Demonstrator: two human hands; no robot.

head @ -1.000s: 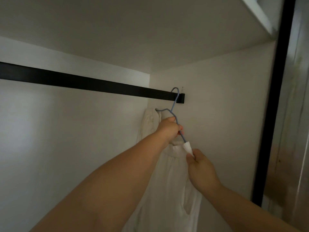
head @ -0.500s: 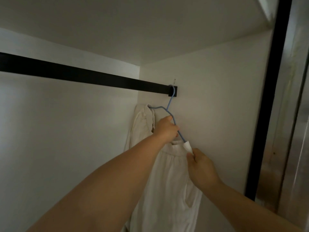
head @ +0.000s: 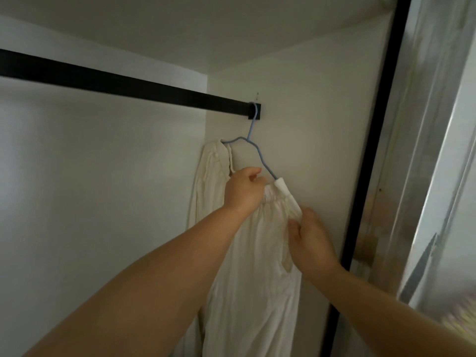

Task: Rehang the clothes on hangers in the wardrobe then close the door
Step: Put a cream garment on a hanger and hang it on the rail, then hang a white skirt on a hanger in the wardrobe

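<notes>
A thin blue hanger [head: 253,141] hangs by its hook from the right end of the black wardrobe rail [head: 134,87], close to the side wall. A cream white garment [head: 253,269] is draped over it and hangs down. My left hand [head: 243,189] grips the gathered top of the garment in the middle, just under the hanger's wire. My right hand [head: 309,237] pinches the garment's right edge, lower down and nearer to the side wall. The hanger's lower bar is hidden by the cloth.
The white back wall [head: 103,202] and side wall [head: 304,130] enclose the corner. A black door frame [head: 371,140] runs down the right side, with a shiny sliding door [head: 438,150] beyond it. A white shelf [head: 180,27] sits overhead.
The hanger's hook has dropped onto the rail's right end and now hangs from it. My right hand slid down the garment's right edge. My left hand went from the hanger's wire to the cloth.
</notes>
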